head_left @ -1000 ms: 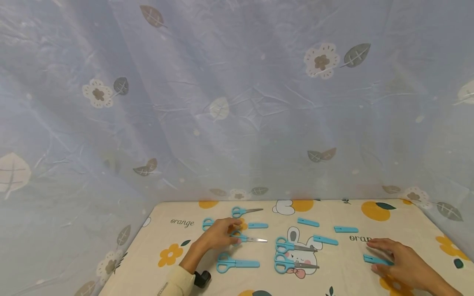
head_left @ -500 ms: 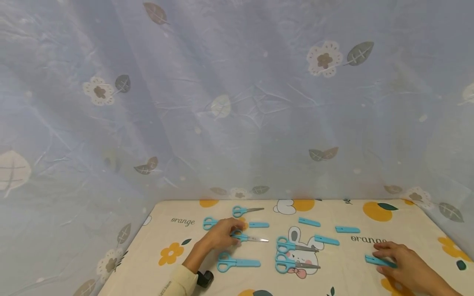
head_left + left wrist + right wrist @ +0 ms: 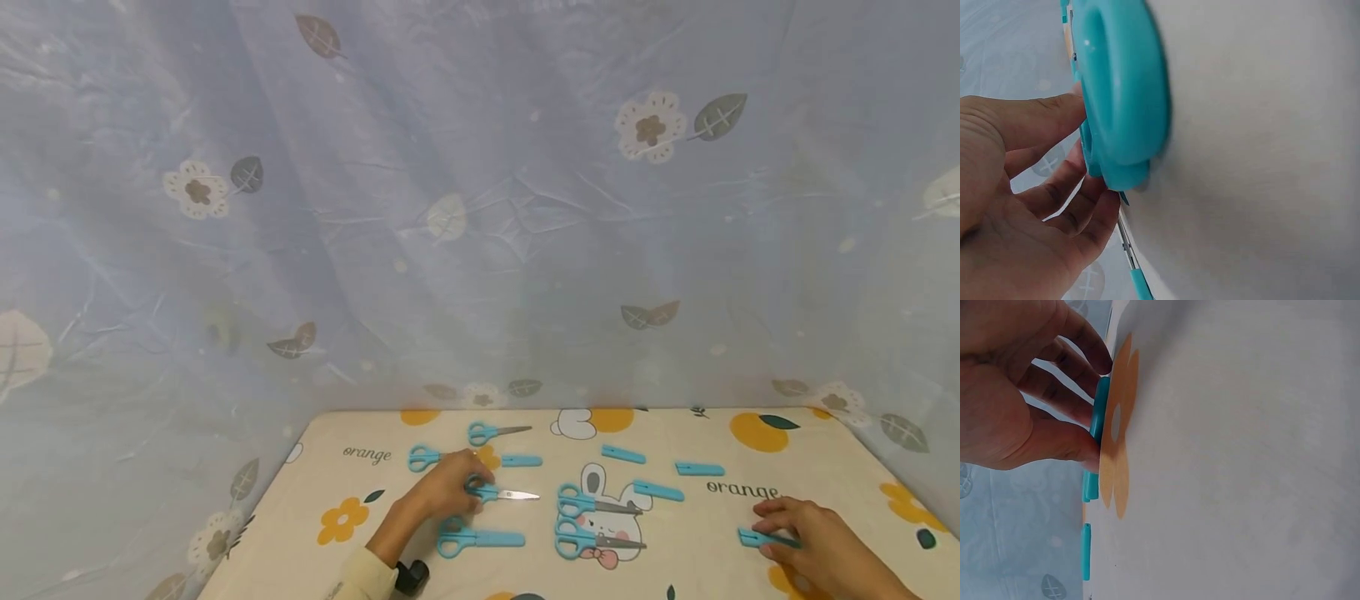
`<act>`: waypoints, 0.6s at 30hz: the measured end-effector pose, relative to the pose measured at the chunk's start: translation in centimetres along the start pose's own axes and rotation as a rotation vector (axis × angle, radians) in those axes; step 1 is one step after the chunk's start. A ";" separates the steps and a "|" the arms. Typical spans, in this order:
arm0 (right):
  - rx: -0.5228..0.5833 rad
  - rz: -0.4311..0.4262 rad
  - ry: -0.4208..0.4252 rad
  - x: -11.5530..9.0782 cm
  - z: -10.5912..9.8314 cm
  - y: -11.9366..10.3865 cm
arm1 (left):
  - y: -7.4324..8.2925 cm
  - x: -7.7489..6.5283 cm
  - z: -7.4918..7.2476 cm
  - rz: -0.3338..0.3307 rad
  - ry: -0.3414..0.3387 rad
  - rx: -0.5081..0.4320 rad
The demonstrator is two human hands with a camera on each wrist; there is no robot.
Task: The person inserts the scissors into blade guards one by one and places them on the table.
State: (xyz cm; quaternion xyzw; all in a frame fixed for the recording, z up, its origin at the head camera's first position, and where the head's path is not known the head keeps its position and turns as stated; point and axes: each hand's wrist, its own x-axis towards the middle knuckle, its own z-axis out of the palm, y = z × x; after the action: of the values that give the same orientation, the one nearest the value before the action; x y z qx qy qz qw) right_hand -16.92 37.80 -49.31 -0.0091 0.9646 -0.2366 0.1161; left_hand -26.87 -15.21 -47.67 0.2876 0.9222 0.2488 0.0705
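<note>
In the head view my left hand (image 3: 448,485) is at the turquoise handle of a pair of scissors (image 3: 517,496), pinching it between thumb and fingers; the bare blade points right. The left wrist view shows my thumb and fingertips at the handle, partly behind a large turquoise finger loop (image 3: 1138,87) close to the camera. At the right my right hand (image 3: 821,543) pinches a turquoise blade cover (image 3: 750,538) lying on the cloth. In the right wrist view the thumb presses one side of the cover (image 3: 1101,403), fingers on the other. Part of it is hidden by the hand.
Sheathed scissors (image 3: 491,540) lie in front of my left hand. Two bare scissors (image 3: 611,543) rest mid-table, another pair (image 3: 483,432) at the back. Loose covers (image 3: 658,490) lie right of centre. A patterned curtain (image 3: 480,208) rises behind the table.
My right hand's fingers have closed in on the blade cover. The left hand stays at the scissors handle, its fingers drawn closer around it.
</note>
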 end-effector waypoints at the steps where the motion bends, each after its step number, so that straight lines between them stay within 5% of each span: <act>1: -0.003 0.000 -0.002 0.0 0.0 0.0 | 0.0 -0.1 0.0 0.001 0.000 -0.008; 18: 0.050 0.022 -0.007 -0.8 -0.7 -1.0 | 0.6 -0.8 -1.2 -0.049 0.000 -0.030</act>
State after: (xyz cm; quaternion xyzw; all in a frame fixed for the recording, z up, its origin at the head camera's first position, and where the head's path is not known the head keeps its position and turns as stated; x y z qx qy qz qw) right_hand -16.32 37.29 -48.12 0.0035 0.9581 -0.2592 0.1222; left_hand -26.20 -15.71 -46.33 0.2640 0.9251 0.2607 0.0809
